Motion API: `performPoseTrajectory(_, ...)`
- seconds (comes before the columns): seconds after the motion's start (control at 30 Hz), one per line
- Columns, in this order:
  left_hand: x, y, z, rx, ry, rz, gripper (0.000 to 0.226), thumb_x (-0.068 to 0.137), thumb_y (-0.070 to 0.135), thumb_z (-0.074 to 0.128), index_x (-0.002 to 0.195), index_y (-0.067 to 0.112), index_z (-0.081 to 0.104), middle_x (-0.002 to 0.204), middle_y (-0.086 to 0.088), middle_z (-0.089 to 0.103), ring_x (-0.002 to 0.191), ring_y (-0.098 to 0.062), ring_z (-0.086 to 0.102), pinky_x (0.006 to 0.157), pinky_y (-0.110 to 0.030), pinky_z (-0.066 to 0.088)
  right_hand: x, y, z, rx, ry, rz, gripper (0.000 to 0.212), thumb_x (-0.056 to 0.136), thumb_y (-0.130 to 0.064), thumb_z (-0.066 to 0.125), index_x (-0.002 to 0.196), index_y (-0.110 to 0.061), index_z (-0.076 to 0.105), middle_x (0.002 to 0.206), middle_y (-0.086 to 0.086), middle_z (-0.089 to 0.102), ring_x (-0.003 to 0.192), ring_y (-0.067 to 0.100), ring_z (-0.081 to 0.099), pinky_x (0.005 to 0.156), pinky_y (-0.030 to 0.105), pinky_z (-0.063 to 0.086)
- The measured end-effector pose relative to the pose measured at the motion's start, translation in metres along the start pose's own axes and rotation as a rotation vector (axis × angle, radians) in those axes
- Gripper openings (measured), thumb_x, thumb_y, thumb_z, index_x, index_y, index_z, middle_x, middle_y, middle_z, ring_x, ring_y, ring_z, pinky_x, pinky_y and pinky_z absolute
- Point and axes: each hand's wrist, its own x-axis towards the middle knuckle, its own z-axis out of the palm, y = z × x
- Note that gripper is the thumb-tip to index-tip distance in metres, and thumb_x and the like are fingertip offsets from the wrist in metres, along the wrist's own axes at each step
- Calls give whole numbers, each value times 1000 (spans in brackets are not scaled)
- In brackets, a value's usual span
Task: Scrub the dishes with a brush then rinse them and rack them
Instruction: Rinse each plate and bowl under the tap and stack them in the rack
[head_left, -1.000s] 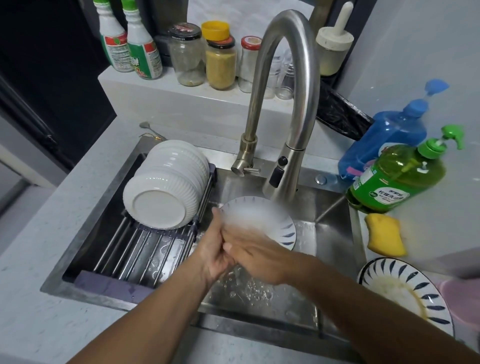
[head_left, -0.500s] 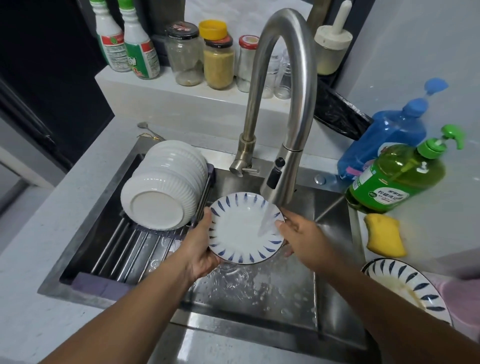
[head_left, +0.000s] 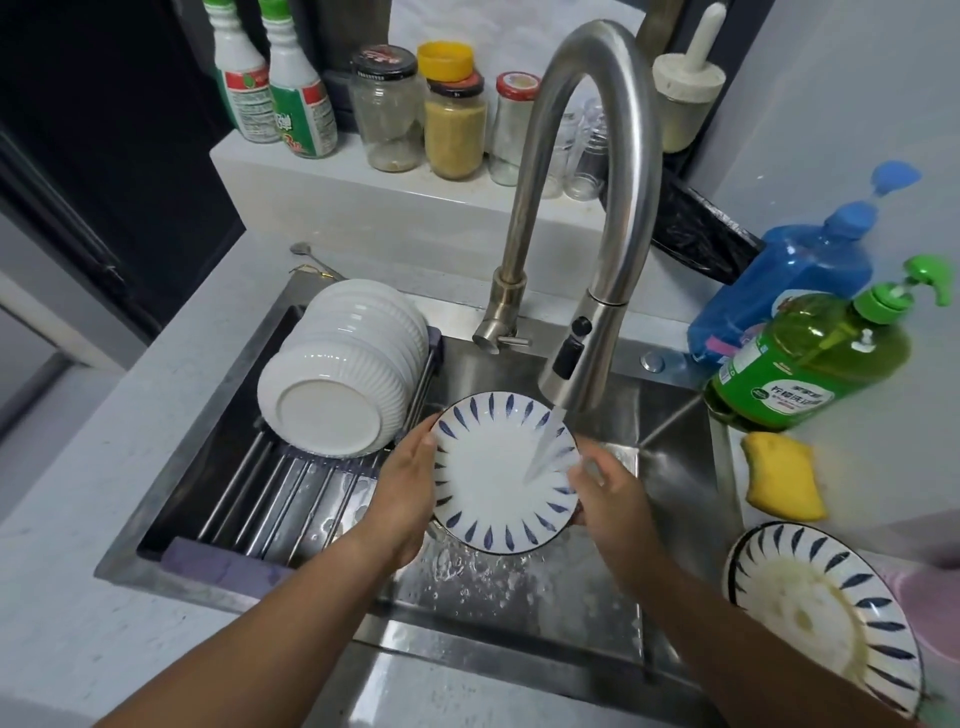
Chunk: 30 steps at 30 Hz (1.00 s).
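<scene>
A white plate with blue leaf marks (head_left: 493, 478) is held over the steel sink (head_left: 675, 452) under water running from the faucet head (head_left: 576, 358). My left hand (head_left: 405, 488) grips its left rim. My right hand (head_left: 608, 499) holds its right rim, fingers at the stream. A stack of white ribbed bowls (head_left: 343, 379) lies tipped on the roll-up rack (head_left: 244, 499) over the sink's left half. A dirty plate of the same pattern (head_left: 826, 618) sits on the counter at the right. No brush is in view.
A yellow sponge (head_left: 782, 478) lies by the sink's right edge. Green (head_left: 810, 364) and blue (head_left: 795, 280) soap bottles stand behind it. Jars and spray bottles line the back ledge (head_left: 363, 176). Something pink (head_left: 940, 603) shows at the right border.
One second ago my right hand rubbed across the plate's face. It has since moved to the right rim, and the plate now faces up under the stream.
</scene>
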Motion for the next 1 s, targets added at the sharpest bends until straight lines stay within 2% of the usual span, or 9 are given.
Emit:
performPoseTrajectory(0.13, -4, 0, -1, -146, -102, -258, 35, 111, 18, 38, 122, 19, 72, 110, -7, 79, 99, -25, 76, 92, -50, 60, -8, -16, -5, -52, 29, -148, 32, 108, -16, 46, 132, -24, 65, 113, -5, 77, 104, 10, 73, 83, 23, 60)
performPoseTrajectory(0.23, -8, 4, -3, -231, -171, -462, 27, 107, 16, 49, 117, 6, 72, 111, -18, 77, 94, -32, 75, 77, -53, 62, -14, -15, -11, -79, 45, -210, 37, 111, -23, 37, 142, -17, 56, 132, 1, 67, 120, 11, 65, 88, 17, 56)
performPoseTrajectory(0.37, -6, 9, -17, -211, -143, -623, 25, 105, 14, 52, 110, -1, 71, 100, -24, 76, 73, -33, 76, 60, -45, 63, -35, -8, -4, -54, 22, -243, 44, 102, -36, 42, 141, -19, 52, 118, 2, 70, 101, 19, 73, 77, 30, 62)
performPoseTrajectory(0.47, -7, 12, -25, -214, -108, -669, 23, 105, 15, 49, 100, 3, 68, 86, -20, 74, 64, -34, 74, 52, -40, 62, -46, -4, 6, -39, -7, -257, 48, 93, -32, 56, 139, -21, 52, 119, -5, 67, 90, 17, 75, 74, 22, 60)
performPoseTrajectory(0.57, -11, 19, -36, -286, -89, -646, 40, 108, 35, 45, 117, 3, 67, 91, -19, 75, 70, -34, 74, 53, -39, 63, -47, 0, 21, 98, 24, -229, 40, 90, -22, 74, 124, -20, 53, 120, 14, 68, 89, 30, 73, 71, 25, 59)
performPoseTrajectory(0.67, -14, 26, -56, -271, -148, -574, 69, 101, 68, 39, 131, 10, 62, 121, -12, 72, 85, -26, 70, 58, -34, 64, -48, 0, 42, 160, 83, -198, 39, 83, -31, 79, 107, -18, 51, 97, 27, 69, 71, 25, 70, 64, 28, 57)
performPoseTrajectory(0.8, -22, 40, -93, -131, -216, -451, 92, 83, 89, 36, 131, 17, 66, 133, -2, 67, 101, -19, 63, 75, -33, 59, -51, -12, 76, 185, 135, -190, 31, 89, -28, 71, 100, -8, 50, 81, 21, 72, 61, 22, 68, 58, 26, 56)
performPoseTrajectory(0.93, -21, 44, -125, -110, -169, -335, 113, 51, 96, 67, 136, 22, 65, 125, -4, 67, 105, -19, 59, 85, -34, 54, -41, -27, 120, 148, 128, -156, 24, 93, -33, 72, 98, -16, 55, 81, 14, 74, 65, 19, 70, 60, 24, 56)
performPoseTrajectory(1.0, -16, 48, -137, -157, -101, -299, 121, 44, 95, 71, 138, 20, 62, 122, -3, 68, 106, -18, 61, 87, -36, 54, -32, -29, 141, 111, 85, -127, 30, 90, -40, 74, 104, -18, 59, 91, 8, 75, 73, 16, 74, 64, 25, 59)
